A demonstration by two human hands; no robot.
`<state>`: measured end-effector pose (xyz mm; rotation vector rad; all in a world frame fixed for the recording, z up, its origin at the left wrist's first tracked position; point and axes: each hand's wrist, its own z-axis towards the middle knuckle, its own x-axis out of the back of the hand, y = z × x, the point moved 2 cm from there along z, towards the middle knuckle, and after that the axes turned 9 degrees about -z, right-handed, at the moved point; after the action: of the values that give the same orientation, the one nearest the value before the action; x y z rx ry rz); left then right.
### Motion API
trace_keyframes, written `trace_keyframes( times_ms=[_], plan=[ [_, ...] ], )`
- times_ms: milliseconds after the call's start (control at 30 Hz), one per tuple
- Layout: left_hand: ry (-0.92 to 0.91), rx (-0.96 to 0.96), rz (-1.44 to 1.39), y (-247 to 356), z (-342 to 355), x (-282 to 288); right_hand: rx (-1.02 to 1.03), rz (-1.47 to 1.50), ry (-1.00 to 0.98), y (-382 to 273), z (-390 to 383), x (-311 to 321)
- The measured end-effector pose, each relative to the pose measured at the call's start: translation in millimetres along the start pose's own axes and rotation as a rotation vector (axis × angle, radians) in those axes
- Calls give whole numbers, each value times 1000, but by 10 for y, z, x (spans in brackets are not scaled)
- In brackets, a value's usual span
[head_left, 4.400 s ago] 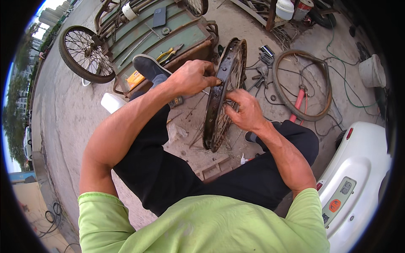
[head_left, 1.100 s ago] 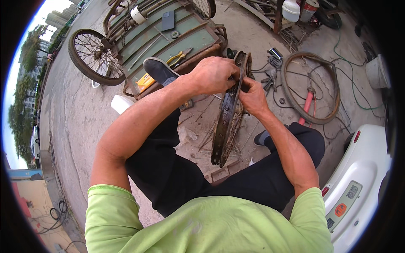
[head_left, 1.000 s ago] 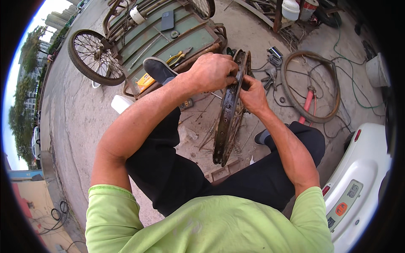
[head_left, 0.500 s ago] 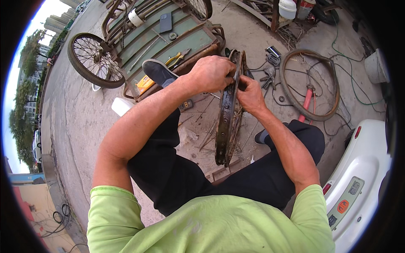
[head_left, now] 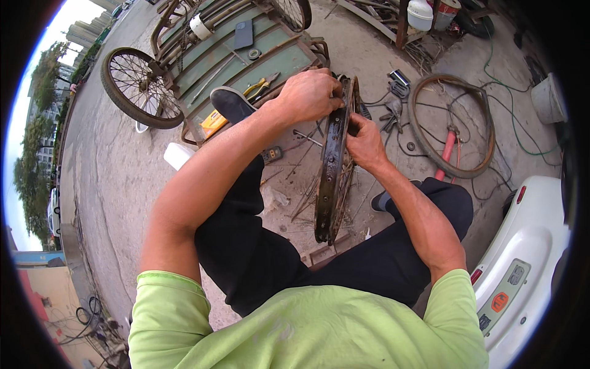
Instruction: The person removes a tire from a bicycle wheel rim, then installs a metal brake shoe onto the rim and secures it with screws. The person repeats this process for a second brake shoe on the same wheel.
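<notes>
A dark, greasy wheel rim (head_left: 329, 175) with a row of holes along its outer face stands upright between my knees. My left hand (head_left: 309, 95) is at its upper left face, fingers curled and pinched together by the holes; whatever they hold is too small to make out. On the rim's right side, my right hand (head_left: 367, 142) has its fingers bent inward near the spokes. Its thumb and fingertips are closed, and the rim partly hides what is in them. Loose spokes (head_left: 304, 203) lie on the ground beside the rim's lower part.
An overturned green cart (head_left: 215, 67) carries pliers (head_left: 261, 85), a phone (head_left: 243, 34), a roll of tape (head_left: 254, 54) and a yellow box (head_left: 213, 123). Rightward lie a tyre (head_left: 420, 126), a red pump (head_left: 447, 157) and hoses. A white car (head_left: 522, 246) stands at right.
My left hand has shifted up and slightly left along the rim, its fingers lifting from the holes' face. My right hand has barely moved, and the rim stays nearly in place.
</notes>
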<state>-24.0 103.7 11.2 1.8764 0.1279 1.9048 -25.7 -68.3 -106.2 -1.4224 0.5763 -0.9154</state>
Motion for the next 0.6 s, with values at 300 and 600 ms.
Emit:
trace_keyframes(
  times_ms=[300, 600],
  plan=[
    [-79, 7, -31, -11, 90, -83, -17, -73, -15, -55, -22, 0],
    [-153, 78, -30, -173, -21, -76, 48, -190, -4, -65, 4, -128]
  ],
)
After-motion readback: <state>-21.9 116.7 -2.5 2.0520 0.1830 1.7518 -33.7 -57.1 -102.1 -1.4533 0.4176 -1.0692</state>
